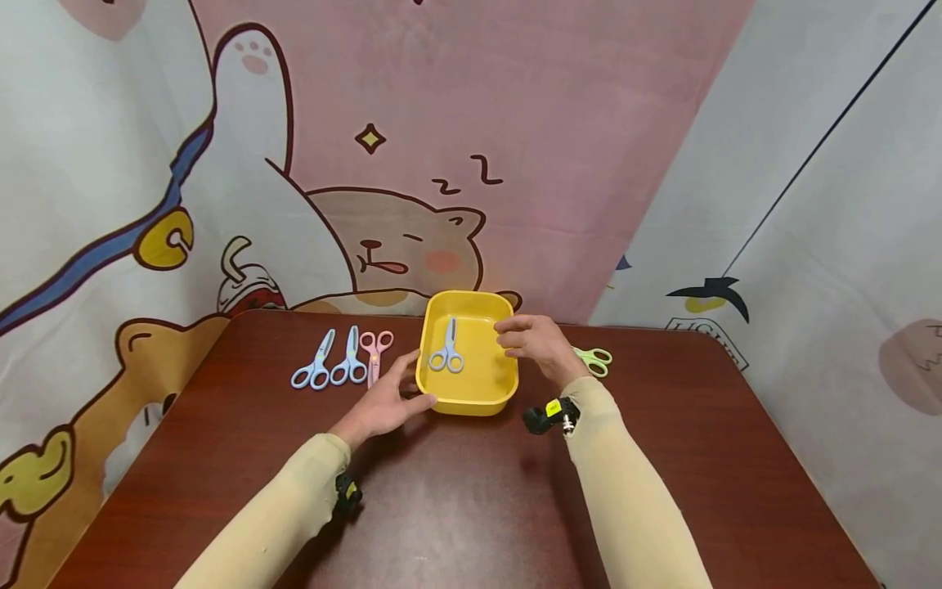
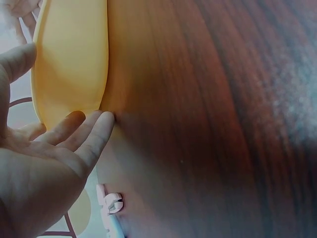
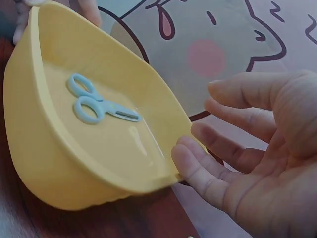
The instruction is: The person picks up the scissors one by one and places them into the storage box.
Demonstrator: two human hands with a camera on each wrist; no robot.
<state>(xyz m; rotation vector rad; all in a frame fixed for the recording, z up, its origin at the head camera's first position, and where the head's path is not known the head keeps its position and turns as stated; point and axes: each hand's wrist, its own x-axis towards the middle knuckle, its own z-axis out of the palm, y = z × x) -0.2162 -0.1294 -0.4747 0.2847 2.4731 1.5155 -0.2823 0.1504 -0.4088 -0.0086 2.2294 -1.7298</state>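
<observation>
A yellow plastic box (image 1: pixel 471 406) sits near the far edge of the table. On its floor lies a small pair of light blue scissors (image 1: pixel 447 350), blades pointing away from me. My left hand (image 1: pixel 384 407) is at the box's near left corner, thumb against the rim and mostly straight fingers touching the side wall. Over on the right wall, my right hand (image 1: pixel 540 345) is spread with relaxed fingers. In the right wrist view its lower fingertips (image 3: pixel 184 159) overlap the box's rim, and nothing is between thumb and fingers.
Left of the box, two blue pairs of scissors (image 1: pixel 318 367) and pink scissors (image 1: pixel 374 357) lie on the brown table (image 1: pixel 471 507). Green scissors (image 1: pixel 588 357) lie partly behind my right wrist. A cartoon-printed curtain (image 1: pixel 559 147) hangs behind the table.
</observation>
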